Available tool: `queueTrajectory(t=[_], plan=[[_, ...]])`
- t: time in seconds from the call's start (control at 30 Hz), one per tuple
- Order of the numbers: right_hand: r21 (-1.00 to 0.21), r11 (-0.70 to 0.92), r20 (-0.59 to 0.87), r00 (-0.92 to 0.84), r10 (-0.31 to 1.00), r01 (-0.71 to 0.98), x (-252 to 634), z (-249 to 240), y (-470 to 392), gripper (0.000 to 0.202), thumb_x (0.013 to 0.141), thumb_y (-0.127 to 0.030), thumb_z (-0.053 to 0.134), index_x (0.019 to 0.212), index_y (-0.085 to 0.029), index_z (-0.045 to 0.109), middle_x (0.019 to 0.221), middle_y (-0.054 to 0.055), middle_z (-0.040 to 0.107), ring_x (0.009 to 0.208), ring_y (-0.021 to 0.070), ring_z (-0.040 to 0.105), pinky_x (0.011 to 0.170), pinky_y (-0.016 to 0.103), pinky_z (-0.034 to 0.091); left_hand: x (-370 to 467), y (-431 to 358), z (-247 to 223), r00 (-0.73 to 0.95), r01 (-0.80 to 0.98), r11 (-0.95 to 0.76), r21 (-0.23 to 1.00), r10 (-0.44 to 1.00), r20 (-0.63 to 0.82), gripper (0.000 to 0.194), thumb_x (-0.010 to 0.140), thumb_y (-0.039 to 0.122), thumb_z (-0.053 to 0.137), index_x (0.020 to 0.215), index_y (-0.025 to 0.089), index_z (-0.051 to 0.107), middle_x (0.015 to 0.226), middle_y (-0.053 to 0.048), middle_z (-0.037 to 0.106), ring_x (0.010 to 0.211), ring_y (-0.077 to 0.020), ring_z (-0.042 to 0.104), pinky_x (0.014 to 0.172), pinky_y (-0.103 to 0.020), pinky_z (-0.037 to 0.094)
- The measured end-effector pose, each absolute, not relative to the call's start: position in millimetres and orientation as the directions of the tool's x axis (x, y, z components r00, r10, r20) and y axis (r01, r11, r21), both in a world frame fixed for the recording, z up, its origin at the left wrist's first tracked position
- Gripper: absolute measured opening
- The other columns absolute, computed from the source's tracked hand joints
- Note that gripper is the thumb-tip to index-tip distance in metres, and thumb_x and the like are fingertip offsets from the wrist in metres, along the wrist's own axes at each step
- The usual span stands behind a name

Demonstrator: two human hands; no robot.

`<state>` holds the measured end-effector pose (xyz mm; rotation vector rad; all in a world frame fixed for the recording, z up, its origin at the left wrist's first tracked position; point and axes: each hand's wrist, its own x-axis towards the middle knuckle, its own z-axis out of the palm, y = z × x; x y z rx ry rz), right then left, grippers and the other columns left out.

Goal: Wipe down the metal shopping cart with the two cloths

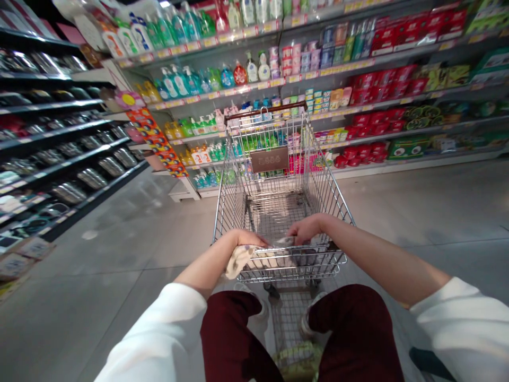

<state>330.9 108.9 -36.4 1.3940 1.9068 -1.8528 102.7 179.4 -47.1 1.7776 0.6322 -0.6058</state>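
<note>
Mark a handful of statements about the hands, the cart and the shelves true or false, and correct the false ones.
1. The left hand and right hand are at the near end of the shopping cart. True.
2. The cart's brown handle is at the end nearest the person. False: it is at the far end.
3. A pale, dark-spotted cloth shows under the left wrist. True.
4. The trousers are white. False: they are dark red.
5. Pump bottles stand on shelves beyond the cart. True.
</note>
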Motion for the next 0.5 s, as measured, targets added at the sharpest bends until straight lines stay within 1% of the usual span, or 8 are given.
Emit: queueTrajectory(t=[0.07, 0.1, 0.17, 0.23, 0.3, 0.37, 0.43, 0.5], plan=[[-0.829, -0.169, -0.511, -0.6, 0.616, 0.532, 331.3, -28.2, 107.9, 0.036, 0.06, -0.033, 0.071, 0.092, -0.017, 0.069, 0.072, -0.004, 0.065, 0.065, 0.0095, 0.058, 0.061, 0.02, 0.045, 102.2, 173.6, -39.5, 0.741, 0.667, -0.101, 0.738, 0.188, -0.644, 0.049, 0.078, 0.051, 0.063, 0.111, 0.016, 0.067, 0.105, -0.006, 0.072, 0.088, -0.018, 0.066, 0.084, -0.029, 0.052], [-0.855, -0.166, -0.472, -0.603, 0.644, 0.491, 331.1, -25.5, 107.2, 0.034, 0.062, -0.033, 0.07, 0.092, -0.016, 0.068, 0.073, -0.004, 0.065, 0.065, 0.009, 0.057, 0.061, 0.019, 0.045, 102.1, 171.1, -36.6, 0.742, 0.655, -0.026, 0.755, 0.21, -0.637, 0.05, 0.077, 0.051, 0.064, 0.112, 0.017, 0.066, 0.106, -0.006, 0.072, 0.088, -0.0173, 0.066, 0.083, -0.029, 0.052], [-0.842, -0.203, -0.504, -0.593, 0.628, 0.5, 329.2, -24.5, 105.8, 0.035, 0.062, -0.032, 0.071, 0.093, -0.017, 0.069, 0.074, -0.004, 0.066, 0.064, 0.0089, 0.057, 0.059, 0.019, 0.045, 102.7, 167.9, -34.0, 0.721, 0.671, 0.028, 0.741, 0.209, -0.661, 0.045, 0.076, 0.048, 0.066, 0.109, 0.017, 0.068, 0.103, -0.005, 0.073, 0.086, -0.0166, 0.066, 0.082, -0.028, 0.053], [-0.737, -0.27, -0.651, -0.545, 0.528, 0.619, 325.8, -29.1, 104.3, 0.038, 0.057, -0.03, 0.075, 0.093, -0.018, 0.07, 0.073, -0.004, 0.067, 0.061, 0.0099, 0.058, 0.056, 0.02, 0.045, 104.3, 167.7, -35.5, 0.666, 0.744, -0.076, 0.664, 0.167, -0.728, 0.033, 0.077, 0.04, 0.064, 0.101, 0.017, 0.07, 0.096, -0.003, 0.074, 0.084, -0.0166, 0.066, 0.08, -0.028, 0.053], [-0.584, -0.311, -0.795, -0.451, 0.405, 0.75, 322.4, -36.1, 103.5, 0.04, 0.05, -0.028, 0.08, 0.088, -0.018, 0.071, 0.068, -0.003, 0.066, 0.058, 0.0123, 0.059, 0.054, 0.023, 0.047, 106.3, 169.6, -39.0, 0.609, 0.791, -0.188, 0.582, 0.149, -0.779, 0.024, 0.076, 0.033, 0.063, 0.091, 0.016, 0.072, 0.088, -0.002, 0.074, 0.083, -0.018, 0.065, 0.078, -0.029, 0.054], [-0.492, -0.316, -0.854, -0.38, 0.355, 0.811, 320.9, -40.7, 103.4, 0.04, 0.045, -0.028, 0.084, 0.082, -0.016, 0.071, 0.063, -0.003, 0.064, 0.057, 0.0143, 0.059, 0.054, 0.026, 0.048, 107.6, 172.3, -41.7, 0.586, 0.804, -0.236, 0.545, 0.162, -0.794, 0.018, 0.074, 0.028, 0.063, 0.084, 0.016, 0.072, 0.085, -0.001, 0.074, 0.084, -0.0189, 0.064, 0.076, -0.029, 0.054], [-0.498, -0.31, -0.844, -0.371, 0.388, 0.81, 322.1, -39.5, 103.4, 0.041, 0.044, -0.034, 0.085, 0.078, -0.016, 0.07, 0.061, -0.003, 0.063, 0.057, 0.014, 0.059, 0.054, 0.026, 0.049, 107.5, 174.4, -42.2, 0.588, 0.803, -0.245, 0.543, 0.182, -0.788, 0.018, 0.074, 0.028, 0.063, 0.083, 0.016, 0.072, 0.086, -0.001, 0.074, 0.085, -0.0188, 0.064, 0.077, -0.029, 0.053], [-0.591, -0.282, -0.77, -0.424, 0.476, 0.756, 325.1, -32.5, 103.1, 0.044, 0.049, -0.046, 0.083, 0.078, -0.016, 0.069, 0.062, -0.003, 0.063, 0.057, 0.0123, 0.057, 0.055, 0.024, 0.047, 105.9, 175.1, -40.6, 0.609, 0.79, -0.236, 0.565, 0.2, -0.768, 0.025, 0.076, 0.034, 0.062, 0.09, 0.015, 0.072, 0.09, -0.002, 0.074, 0.087, -0.0183, 0.064, 0.079, -0.028, 0.053]])
